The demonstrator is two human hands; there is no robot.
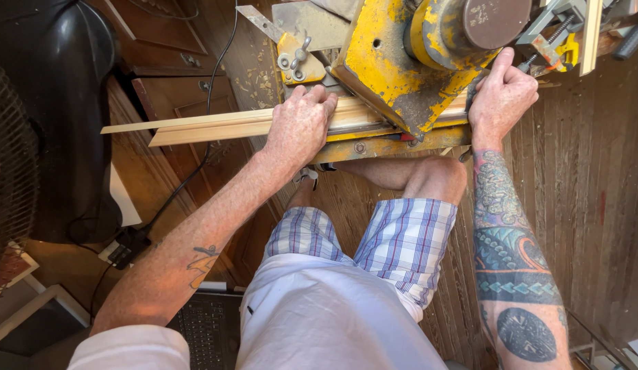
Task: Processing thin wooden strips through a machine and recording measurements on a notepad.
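While the wood strip (216, 127) lies across the yellow saw (394, 75), left hand (300, 123) presses flat on it, fingers together at 12 o'clock; right hand (500, 96), at 3 o'clock, fingers curled shut on the saw's edge.

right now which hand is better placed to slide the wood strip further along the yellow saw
Left, most likely. The left hand already lies flat on the wood strip, pressing it at the yellow saw. The right hand is closed near the saw's side, off the strip.
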